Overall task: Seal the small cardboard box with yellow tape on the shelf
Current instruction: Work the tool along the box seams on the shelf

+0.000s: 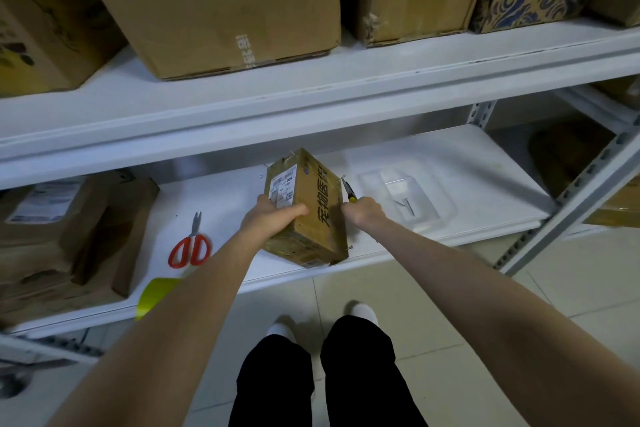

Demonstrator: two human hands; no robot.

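Observation:
A small brown cardboard box (313,198) with black characters and a white label stands tilted on the white lower shelf (235,191). My left hand (272,215) grips its left side, thumb across the top. My right hand (363,213) is curled round a thin tool with a yellow-and-black handle (349,191), its tip at the box's right edge. A roll of yellow tape (156,295) lies at the shelf's front edge, partly hidden behind my left forearm.
Red-handled scissors (191,246) lie left of the box. A clear plastic tray (408,201) sits to its right. Brown boxes (69,236) fill the shelf's left end. Large cartons (221,3) stand on the upper shelf. Tiled floor and my feet are below.

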